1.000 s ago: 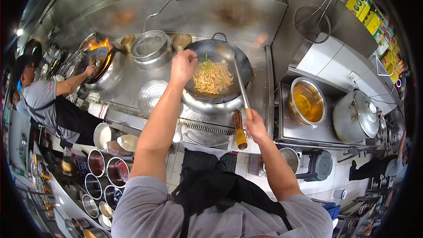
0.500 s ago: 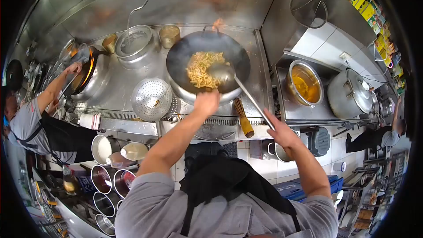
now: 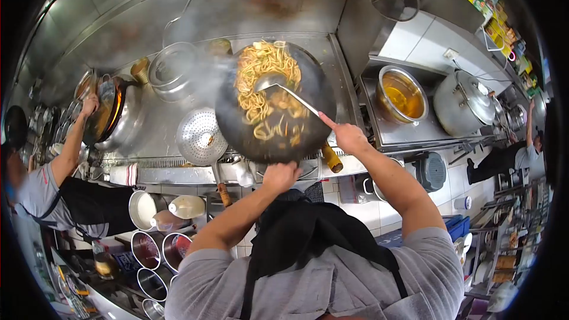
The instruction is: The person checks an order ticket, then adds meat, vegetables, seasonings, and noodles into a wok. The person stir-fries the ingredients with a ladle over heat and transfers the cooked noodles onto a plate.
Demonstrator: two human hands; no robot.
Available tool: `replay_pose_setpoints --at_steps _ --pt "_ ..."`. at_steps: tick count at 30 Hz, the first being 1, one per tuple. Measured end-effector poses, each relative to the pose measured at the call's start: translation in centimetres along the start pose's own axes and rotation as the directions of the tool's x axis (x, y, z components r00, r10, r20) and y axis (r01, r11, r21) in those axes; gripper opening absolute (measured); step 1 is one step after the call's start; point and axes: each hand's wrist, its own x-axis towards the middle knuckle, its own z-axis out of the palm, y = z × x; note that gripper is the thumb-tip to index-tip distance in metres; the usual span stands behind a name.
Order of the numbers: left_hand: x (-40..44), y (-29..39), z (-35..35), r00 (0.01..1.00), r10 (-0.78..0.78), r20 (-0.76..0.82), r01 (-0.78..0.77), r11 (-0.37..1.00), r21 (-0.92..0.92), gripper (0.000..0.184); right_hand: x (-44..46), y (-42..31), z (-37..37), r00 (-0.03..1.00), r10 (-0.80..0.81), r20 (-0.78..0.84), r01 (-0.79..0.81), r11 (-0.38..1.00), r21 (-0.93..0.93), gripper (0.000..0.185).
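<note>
Noodles (image 3: 269, 65) lie spread over the far and left parts of a large black wok (image 3: 317, 92), with some pieces blurred in motion near its middle. My left hand (image 3: 281, 176) is closed at the wok's near rim; the part it grips is hidden. In my right hand (image 3: 349, 137) is the handle of a metal ladle (image 3: 271, 82), its bowl among the noodles. Steam rises at the wok's left side.
Left of the wok are a perforated strainer (image 3: 202, 136) and a lidded pot (image 3: 172, 70). A co-worker (image 3: 44, 192) handles another wok over flame. To the right stand a bowl of yellow liquid (image 3: 402, 96) and a lidded pot (image 3: 464, 104). A bamboo brush (image 3: 332, 158) lies near the wok.
My left hand has gone from above the wok to its near rim. The wok has come nearer and tilted, and the noodles have spread. The ladle has moved into them.
</note>
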Motion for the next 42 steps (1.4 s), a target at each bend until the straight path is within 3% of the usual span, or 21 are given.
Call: replay_pose_setpoints --at_steps 2,4,5,7,8,9,10,12,15,16,19,21,24,25,28,30,33,37,39,40,42 --pt "-1.7 1.9 -3.8 0.996 0.083 -0.024 -0.083 0.996 -0.011 0.036 -1.8 -0.3 -1.7 0.998 -0.056 0.007 0.056 0.998 -0.002 0.095" --pt "1.4 2.4 -9.1 0.978 0.042 -0.206 -0.029 0.997 0.065 0.039 -3.8 2.0 -2.8 0.994 -0.076 0.079 0.071 0.996 0.063 0.094" --pt "3.8 1.4 -10.5 0.985 0.032 -0.171 -0.027 0.999 0.034 0.039 -4.9 4.3 -2.2 0.95 -0.307 -0.062 0.313 0.93 0.191 0.094" --pt "8.5 -0.3 -12.0 0.982 0.027 -0.186 -0.027 1.0 0.001 0.037 -5.3 4.5 -3.7 0.828 -0.508 -0.238 0.558 0.789 0.258 0.094" --pt "10.1 -1.2 -10.7 0.976 0.037 -0.217 -0.038 0.999 0.002 0.035 -5.7 3.1 -5.6 0.93 -0.366 0.029 0.331 0.871 0.364 0.095" --pt "10.4 -1.7 -8.9 0.975 0.05 -0.218 -0.049 0.999 0.011 0.035 -6.1 2.0 -6.6 0.931 -0.2 0.305 0.064 0.913 0.404 0.095" --pt "10.4 -2.1 -6.5 0.957 0.008 -0.289 -0.004 1.0 0.017 0.034 -4.4 2.1 -4.6 0.937 -0.191 0.294 0.057 0.91 0.411 0.095" --pt "9.0 -3.2 -1.1 0.93 0.009 -0.369 0.012 0.998 0.055 0.028 0.5 2.8 1.1 0.991 -0.115 0.062 0.111 0.991 0.07 0.095" --pt "2.1 -2.3 -0.4 0.993 0.032 -0.111 -0.032 0.999 -0.004 0.03 -0.1 0.3 0.2 0.999 0.035 0.012 -0.035 0.999 0.036 0.096" --pt "0.1 -2.0 -1.0 0.998 0.016 -0.066 -0.019 0.998 -0.052 0.034 -1.1 0.5 -0.7 0.999 0.039 0.011 -0.04 0.998 0.04 0.096" --pt "0.0 1.1 -8.3 0.972 0.103 -0.209 -0.098 0.995 0.034 0.037 -5.4 2.9 -4.0 0.997 0.018 0.071 -0.021 0.998 0.054 0.093" --pt "4.0 1.1 -12.5 0.981 0.063 -0.183 -0.056 0.997 0.046 0.036 -7.9 5.6 -4.9 0.975 -0.223 0.013 0.202 0.908 0.367 0.088" --pt "10.0 -0.9 -11.6 0.991 -0.011 -0.137 0.015 1.0 0.025 0.033 -6.7 5.5 -5.8 0.953 -0.197 0.229 0.074 0.886 0.457 0.088" --pt "10.7 -1.7 -9.0 0.981 -0.036 -0.188 0.046 0.998 0.051 0.033 -4.3 6.5 -2.5 0.951 -0.302 0.071 0.267 0.913 0.309 0.092" --pt "8.8 -2.9 -2.3 0.96 -0.001 -0.279 0.027 0.996 0.091 0.031 -0.7 2.1 -1.4 0.985 0.008 0.17 -0.009 1.0 -0.001 0.095" --pt "4.4 -1.9 -2.4 0.99 0.054 -0.134 -0.049 0.998 0.042 0.031 0.0 0.7 -0.4 0.997 0.071 0.038 -0.07 0.997 -0.037 0.091" --pt "2.2 -0.1 -5.7 0.961 0.085 -0.262 -0.091 0.996 -0.01 0.034 -3.2 1.5 -2.0 0.999 0.022 0.04 -0.024 0.998 0.05 0.087" --pt "10.0 -2.9 -5.8 0.978 -0.088 -0.188 0.096 0.995 0.034 0.023 -8.2 4.8 -1.7 0.998 0.011 0.069 -0.018 0.993 0.113 0.084" --pt "12.3 -4.4 -4.1 0.955 -0.036 -0.294 0.028 0.999 -0.031 0.024 -6.9 5.3 -1.5 0.999 -0.041 0.021 0.039 0.997 0.06 0.088" --pt "10.2 -4.5 -3.5 0.951 0.074 -0.3 -0.092 0.995 -0.046 0.035 -5.3 5.0 -1.6 0.993 0.039 0.109 -0.035 0.999 -0.038 0.09" --pt "5.9 -5.0 -2.2 0.866 0.07 -0.495 -0.216 0.945 -0.245 0.046 -0.5 4.3 -0.1 0.989 0.112 0.095 -0.107 0.992 -0.062 0.091"
